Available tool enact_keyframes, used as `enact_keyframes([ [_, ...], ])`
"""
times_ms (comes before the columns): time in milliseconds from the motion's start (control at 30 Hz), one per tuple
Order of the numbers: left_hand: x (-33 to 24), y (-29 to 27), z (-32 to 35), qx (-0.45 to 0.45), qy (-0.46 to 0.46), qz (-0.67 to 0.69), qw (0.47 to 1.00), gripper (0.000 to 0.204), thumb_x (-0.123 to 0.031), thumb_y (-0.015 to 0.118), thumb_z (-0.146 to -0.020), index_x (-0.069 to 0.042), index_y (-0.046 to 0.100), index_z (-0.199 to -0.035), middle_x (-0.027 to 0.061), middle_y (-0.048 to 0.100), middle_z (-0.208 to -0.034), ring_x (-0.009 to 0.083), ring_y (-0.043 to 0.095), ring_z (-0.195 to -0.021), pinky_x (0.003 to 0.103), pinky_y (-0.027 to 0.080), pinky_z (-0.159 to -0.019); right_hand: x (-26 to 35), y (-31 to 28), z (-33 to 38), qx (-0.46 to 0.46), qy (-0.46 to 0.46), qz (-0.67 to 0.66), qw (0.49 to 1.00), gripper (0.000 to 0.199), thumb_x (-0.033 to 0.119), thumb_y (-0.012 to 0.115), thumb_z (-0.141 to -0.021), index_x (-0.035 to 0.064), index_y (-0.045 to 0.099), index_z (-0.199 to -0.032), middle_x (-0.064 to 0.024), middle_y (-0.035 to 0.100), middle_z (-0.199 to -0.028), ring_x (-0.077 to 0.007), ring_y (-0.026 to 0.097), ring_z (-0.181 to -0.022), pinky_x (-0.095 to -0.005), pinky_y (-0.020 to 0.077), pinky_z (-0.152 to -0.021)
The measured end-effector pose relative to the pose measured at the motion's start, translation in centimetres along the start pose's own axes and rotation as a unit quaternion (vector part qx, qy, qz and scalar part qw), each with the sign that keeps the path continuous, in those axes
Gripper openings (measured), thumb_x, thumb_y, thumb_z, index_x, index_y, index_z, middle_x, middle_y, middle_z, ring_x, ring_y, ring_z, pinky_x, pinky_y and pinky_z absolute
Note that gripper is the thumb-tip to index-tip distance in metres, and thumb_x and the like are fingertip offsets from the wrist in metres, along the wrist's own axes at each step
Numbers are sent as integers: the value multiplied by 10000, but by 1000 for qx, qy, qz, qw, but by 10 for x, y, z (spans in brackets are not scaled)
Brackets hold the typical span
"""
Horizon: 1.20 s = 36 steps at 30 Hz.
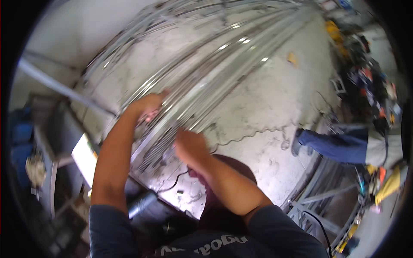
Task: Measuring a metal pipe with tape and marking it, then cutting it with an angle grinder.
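Note:
Long, thin metal bars (202, 88), silvery and shiny in places, stretch from near my body to the far upper right. My left hand (149, 105) is over the left side of the bundle. One of its fingers is stretched out and the others are bent; I see nothing held in it. Beside the near ends of the bars is my right hand (191, 146), smeared by motion with its fingers turned away from view. Whether it grips a bar, I cannot make out. Both forearms reach forward, apart from each other.
More metal bars (129, 36) lie along the far left wall. A person in blue trousers (335, 146) stands at the right, near a metal frame (327, 195). Mixed tools and yellow items crowd the right edge. A grey metal bin (64, 129) stands at the left; a cable (249, 136) crosses the floor.

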<state>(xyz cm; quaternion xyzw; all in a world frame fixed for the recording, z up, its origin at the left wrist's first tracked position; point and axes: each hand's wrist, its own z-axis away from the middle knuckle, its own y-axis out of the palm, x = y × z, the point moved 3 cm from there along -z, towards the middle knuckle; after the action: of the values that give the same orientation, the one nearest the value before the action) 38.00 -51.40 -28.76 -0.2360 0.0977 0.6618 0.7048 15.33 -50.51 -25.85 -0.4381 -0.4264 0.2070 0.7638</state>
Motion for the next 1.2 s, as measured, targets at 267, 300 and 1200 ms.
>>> enact_keyframes([
  [267, 16, 58, 156, -170, 125, -197, 957, 733, -606, 417, -1092, 45, 726, -1223, 331, 731, -1087, 466, 709, -1092, 534, 529, -979, -23, -76, -17, -281, 59, -110, 952, 335, -31, 722, -766, 36, 569, -1057, -243, 728, -941, -472, 720, -942, -552, 535, -805],
  [300, 32, 62, 177, -185, 114, -196, 956, 710, -592, 438, -1089, 46, 730, -1205, 324, 733, -1098, 470, 707, -1093, 535, 531, -978, -20, -75, -18, -295, 18, -107, 949, 374, -46, 713, -746, 49, 581, -1083, -208, 724, -985, -449, 708, -982, -538, 519, -849],
  [1200, 200, 62, 308, -446, 174, -193, 857, 248, -268, 695, -977, -30, 629, -999, 188, 707, -859, 395, 730, -801, 511, 575, -738, 150, 9, -7, -233, -414, -80, 876, 377, 18, 828, -733, 80, 511, -927, -107, 591, -786, -377, 600, -734, -510, 436, -776],
])
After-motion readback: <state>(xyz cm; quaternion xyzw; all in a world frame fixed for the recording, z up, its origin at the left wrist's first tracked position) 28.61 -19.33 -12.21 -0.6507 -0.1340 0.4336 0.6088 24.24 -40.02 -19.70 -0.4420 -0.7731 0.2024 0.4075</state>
